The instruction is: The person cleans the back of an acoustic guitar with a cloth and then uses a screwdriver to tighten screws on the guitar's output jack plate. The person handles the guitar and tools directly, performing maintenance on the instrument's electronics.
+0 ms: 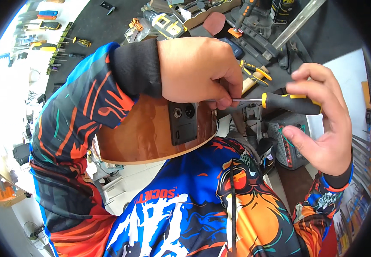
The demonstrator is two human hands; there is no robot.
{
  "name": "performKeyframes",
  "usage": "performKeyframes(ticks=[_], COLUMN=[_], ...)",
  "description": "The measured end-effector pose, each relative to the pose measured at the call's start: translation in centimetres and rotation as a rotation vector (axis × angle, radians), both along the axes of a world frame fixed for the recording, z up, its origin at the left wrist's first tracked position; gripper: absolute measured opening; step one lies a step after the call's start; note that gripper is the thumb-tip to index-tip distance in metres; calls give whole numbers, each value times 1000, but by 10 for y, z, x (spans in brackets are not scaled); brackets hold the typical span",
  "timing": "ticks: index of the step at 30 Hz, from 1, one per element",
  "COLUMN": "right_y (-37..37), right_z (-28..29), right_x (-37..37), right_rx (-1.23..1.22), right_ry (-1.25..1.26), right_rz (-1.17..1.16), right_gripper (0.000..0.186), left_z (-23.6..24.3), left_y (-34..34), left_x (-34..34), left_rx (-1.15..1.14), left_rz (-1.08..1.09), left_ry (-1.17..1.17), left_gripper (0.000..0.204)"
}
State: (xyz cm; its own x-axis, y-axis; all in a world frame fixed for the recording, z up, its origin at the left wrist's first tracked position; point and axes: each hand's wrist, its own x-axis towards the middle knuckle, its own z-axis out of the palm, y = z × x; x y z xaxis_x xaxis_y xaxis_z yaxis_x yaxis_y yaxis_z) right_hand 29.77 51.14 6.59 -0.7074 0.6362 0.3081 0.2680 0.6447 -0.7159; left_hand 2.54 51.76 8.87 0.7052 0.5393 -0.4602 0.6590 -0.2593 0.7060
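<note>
A glossy brown wooden instrument body [136, 141], like a guitar's, lies on its side against my torso, with a black socket panel [183, 130] on it. My left hand [198, 70] bends over its upper edge, finger and thumb closed on the thin metal shaft of a yellow-and-black screwdriver [291, 103]. The shaft's tip is hidden behind my fingers. My right hand [322, 120] is open around the handle's end, thumb apart below it and fingers curved loosely above, slightly blurred; whether a finger touches the handle I cannot tell.
A dark bench [87, 30] holds a yellow drill [166, 25], pliers [256, 75], a black clamp bar [254, 49], a metal straightedge [296, 28] and several small items. Hand tools hang on a white board [22, 30] at left. A small fan [33, 231] stands lower left.
</note>
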Motion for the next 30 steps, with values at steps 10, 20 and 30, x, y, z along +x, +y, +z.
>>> performKeyframes(ticks=[10, 20, 30], right_y=[-9, -2, 1], right_z=[-7, 5, 1], right_x=[-5, -3, 10], right_rx=[-185, -91, -169], right_ry=[14, -18, -90], right_rz=[-288, -79, -271], right_gripper=[44, 44, 51], left_z=[-5, -5, -5], left_y=[2, 2, 5], left_x=[2, 5, 10], left_rx=[131, 78, -52], left_rz=[-22, -49, -16], left_ry=[-92, -30, -84], left_gripper=[23, 18, 19])
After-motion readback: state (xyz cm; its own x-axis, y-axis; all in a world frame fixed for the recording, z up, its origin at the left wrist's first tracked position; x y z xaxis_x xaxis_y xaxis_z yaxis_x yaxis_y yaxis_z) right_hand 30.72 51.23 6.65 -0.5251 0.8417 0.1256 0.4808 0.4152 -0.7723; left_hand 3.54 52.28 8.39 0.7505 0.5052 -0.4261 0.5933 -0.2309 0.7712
